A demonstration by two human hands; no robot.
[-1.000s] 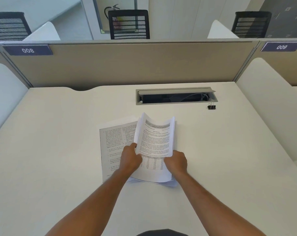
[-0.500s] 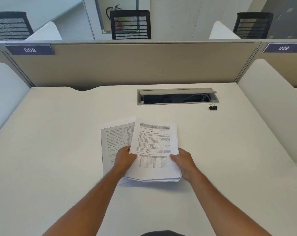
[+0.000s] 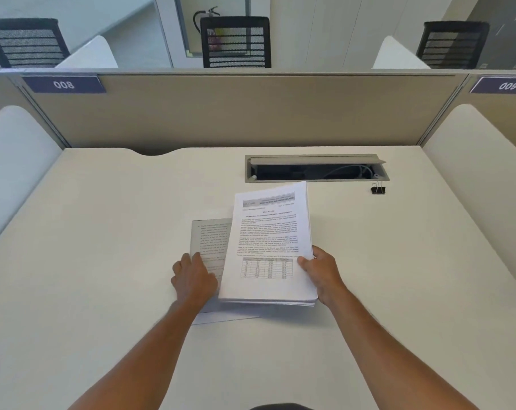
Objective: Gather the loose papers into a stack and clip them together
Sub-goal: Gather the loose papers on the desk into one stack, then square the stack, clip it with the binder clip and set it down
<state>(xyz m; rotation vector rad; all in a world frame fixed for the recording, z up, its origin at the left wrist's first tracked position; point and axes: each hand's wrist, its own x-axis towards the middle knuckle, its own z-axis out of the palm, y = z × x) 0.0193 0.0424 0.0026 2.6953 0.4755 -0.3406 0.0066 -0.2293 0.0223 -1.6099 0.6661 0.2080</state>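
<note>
The right hand (image 3: 324, 275) shows only its thumb on the stack of papers (image 3: 268, 250); its fingers are tucked under the pages, out of sight. The stack covers the near right part of the loose sheet (image 3: 210, 241) under the left hand (image 3: 193, 278), and that palm blanks out more of it. The print on both is too blurred to read. Beyond the right hand, the binder clip (image 3: 378, 189) is too small to make out in detail.

Left hand (image 3: 195, 279) flat, right hand (image 3: 321, 273) gripping.
</note>
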